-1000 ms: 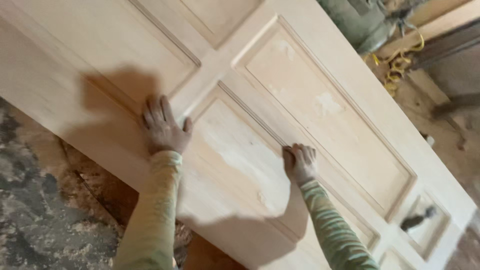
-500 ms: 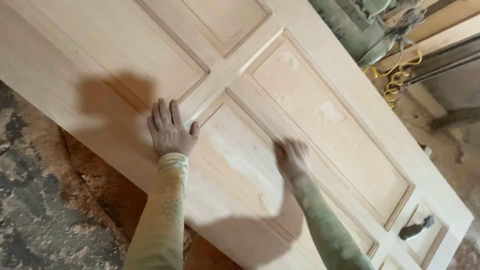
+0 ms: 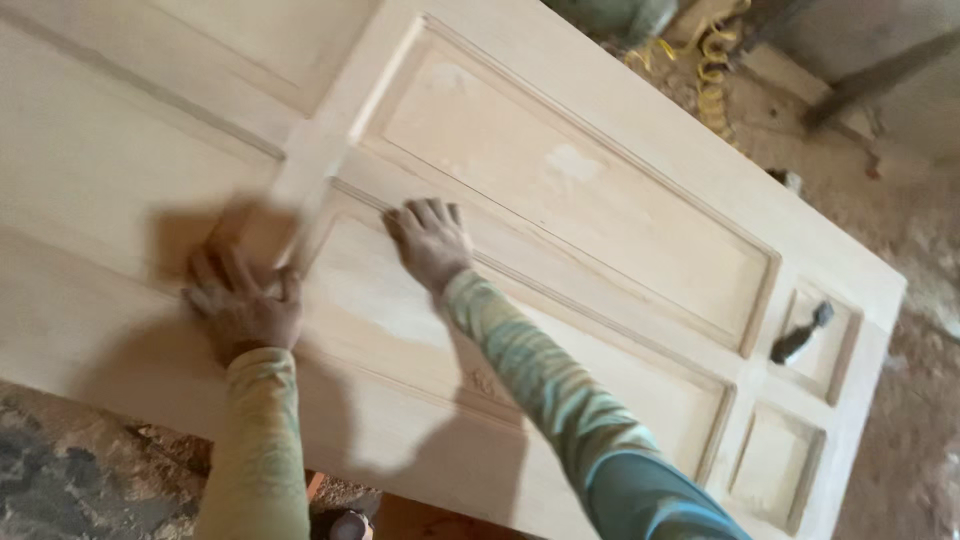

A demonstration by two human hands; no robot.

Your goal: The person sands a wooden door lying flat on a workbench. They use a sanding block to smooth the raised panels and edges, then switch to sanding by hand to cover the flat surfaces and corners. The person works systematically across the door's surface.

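The big panelled wooden door (image 3: 560, 200) is pale tan, like light sand. Both long sleeves (image 3: 540, 380) are green with darker wavy stripes. A coiled yellow cord (image 3: 712, 70) lies far right. The small dark tool (image 3: 798, 338) looks black. The dirt floor (image 3: 920, 330) is brown.

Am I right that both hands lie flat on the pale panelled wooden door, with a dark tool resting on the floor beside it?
Not quite. In the head view the dark tool rests on the door itself, in a small square panel. Both the left hand and right hand do lie flat on it.

left hand (image 3: 240, 305), right hand (image 3: 430, 240), panelled wooden door (image 3: 620, 190)
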